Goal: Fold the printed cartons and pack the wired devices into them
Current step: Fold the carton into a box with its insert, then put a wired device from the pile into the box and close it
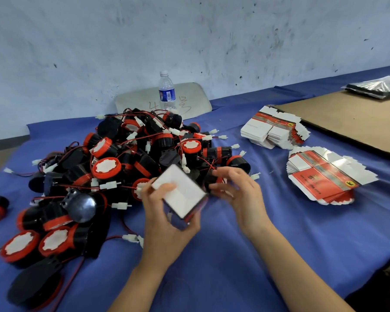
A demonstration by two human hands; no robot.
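Toward us from the fingers, we see a broad stretch of the blue-covered tabletop [230, 262] with only our two forearms over it. Its near edge runs slantwise off to the right of them. Between the right-hand fingers and the nearer stack of flat cartons [324, 179] the cloth also lies open. A farther stack of flat cartons [273, 131] sits beyond that one, just beside the edge of a brown cardboard sheet [351, 122].

Left of the fingers and beyond them the room is tight. The heap of wired devices [126, 158] reaches right up to both hands, with red and black wires and white plugs trailing over the cloth. Beyond the heap a water bottle [167, 91] stands upright near the wall.

Our left hand [164, 226] rises from below and grasps the folded carton [180, 192]. The thumb lies across its white end face and the other fingers [193, 221] wrap its lower side. That face is turned up toward us, one corner pointing away into the heap.

Our right hand [241, 194] arches in from the right with the wrist low. Its fingers [225, 173] are curled onto a black-and-red device [212, 180] just beside the carton's right corner. Blur keeps us from telling whether device and carton touch.
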